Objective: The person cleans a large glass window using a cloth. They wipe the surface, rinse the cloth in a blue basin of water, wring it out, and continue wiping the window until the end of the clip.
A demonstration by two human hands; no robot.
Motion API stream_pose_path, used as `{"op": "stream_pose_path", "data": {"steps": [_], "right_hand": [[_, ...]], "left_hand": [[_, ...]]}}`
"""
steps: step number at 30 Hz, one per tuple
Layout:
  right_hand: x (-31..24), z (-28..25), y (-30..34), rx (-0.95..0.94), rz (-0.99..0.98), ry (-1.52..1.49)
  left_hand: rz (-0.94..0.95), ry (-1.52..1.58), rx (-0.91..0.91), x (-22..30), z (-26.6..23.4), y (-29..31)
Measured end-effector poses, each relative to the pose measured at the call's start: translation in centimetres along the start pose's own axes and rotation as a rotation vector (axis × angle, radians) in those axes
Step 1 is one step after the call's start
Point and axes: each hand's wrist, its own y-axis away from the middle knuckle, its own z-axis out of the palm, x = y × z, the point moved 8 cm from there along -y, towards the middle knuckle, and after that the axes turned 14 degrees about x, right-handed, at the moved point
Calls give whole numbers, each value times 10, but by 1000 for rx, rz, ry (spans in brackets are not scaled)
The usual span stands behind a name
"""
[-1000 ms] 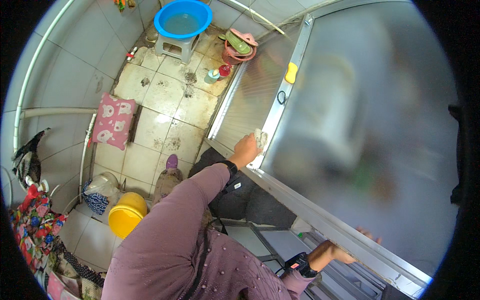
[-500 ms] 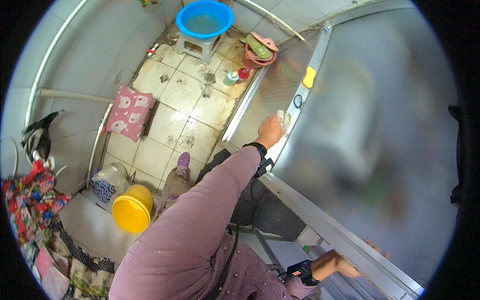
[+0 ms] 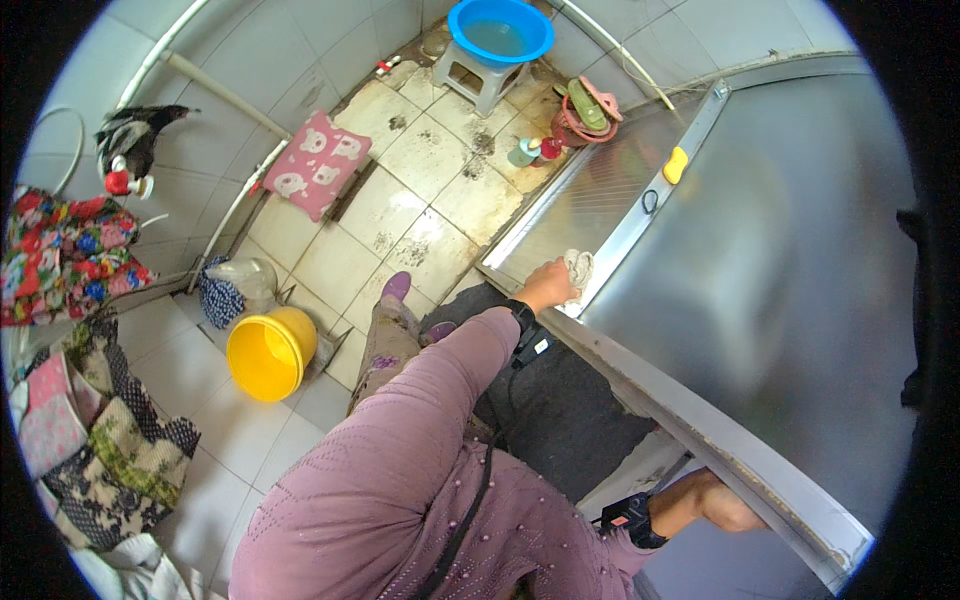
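Note:
My left hand (image 3: 549,286) is closed on a whitish cloth (image 3: 579,270) and presses it against the metal frame strip (image 3: 622,232) of the frosted door panel (image 3: 780,270). Farther up that strip lie a black loop (image 3: 650,200) and a yellow sponge (image 3: 675,165). My right hand (image 3: 728,503) is at the near metal edge (image 3: 715,440) of the door, at the lower right. Its fingers are hidden by that edge, so whether they grip it does not show.
A blue basin (image 3: 520,52) of water stands on a grey stool (image 3: 480,83). Near it are bottles (image 3: 523,152) and a red basket (image 3: 575,127) of slippers. A pink cushion (image 3: 318,165), yellow bucket (image 3: 270,355) and hanging clothes (image 3: 75,260) are on the left. Dirty tiles (image 3: 385,205) cover the floor.
The view has shifted, so most things sit farther right. My left hand with the cloth is nearer the strip's lower end. The right hand's fingers no longer show past the door edge.

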Motion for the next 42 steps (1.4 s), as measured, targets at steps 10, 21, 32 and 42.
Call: {"op": "stream_pose_path", "data": {"steps": [10, 21, 32, 42], "right_hand": [[-17, 3, 5, -16, -110, 80], [2, -2, 35, -30, -44, 131], [-4, 5, 37, -7, 14, 63], [18, 11, 56, -22, 323, -190]], "left_hand": [[101, 195, 236, -13, -2, 10], [84, 219, 64, -41, -6, -7], [365, 936, -346, 252, -52, 50], [1781, 984, 177, 491, -222, 274]]}}
